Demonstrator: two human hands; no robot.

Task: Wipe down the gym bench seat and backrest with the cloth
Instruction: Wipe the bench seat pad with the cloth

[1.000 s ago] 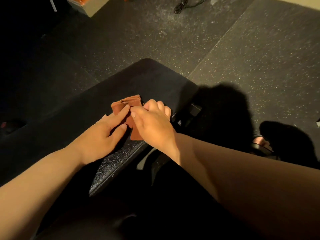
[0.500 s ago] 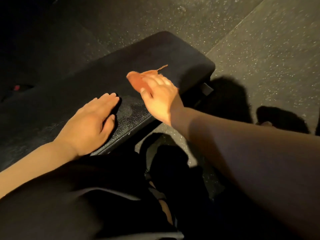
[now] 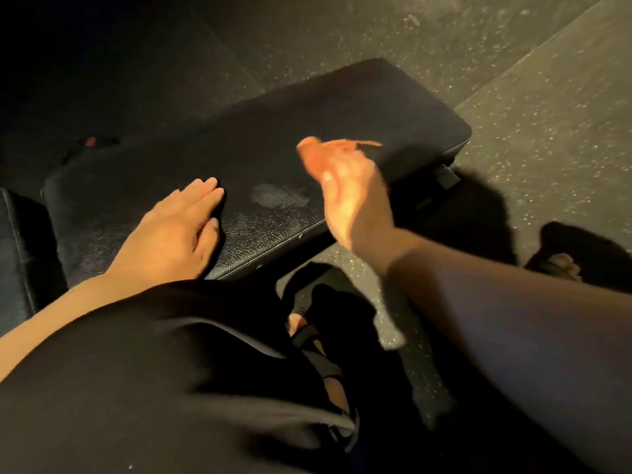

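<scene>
So the cloth (image 3: 316,160) was this small rust-orange thing bunched up in the right hand (image 3: 352,206), with 1 thin corner sticking out toward the far end of the bench pad (image 3: 359,107). The hand was motion-blurred, but the fingers looked curled round the cloth with the thumb on the near side. The wrist came in from the right, across the pad's near edge. I couldn't tell if the cloth was actually touching the vinyl or just above it. Just left of it there was a dull smeary patch (image 3: 278,196) on the black surface. The left hand (image 3: 171,234) was lying palm down on the pad close to the near edge, fingers straight and together, gripping nothing. The pad's rounded end was off to the upper right, and most of the top between the hands and beyond them was bare black vinyl. At the far left a 2nd pad (image 3: 17,254) sat just beside this 1, with a narrow gap between them. All around was speckled rubber floor (image 3: 547,107), wide open past the bench end. A sandalled foot (image 3: 562,265) showed at the right, well apart from the bench.
</scene>
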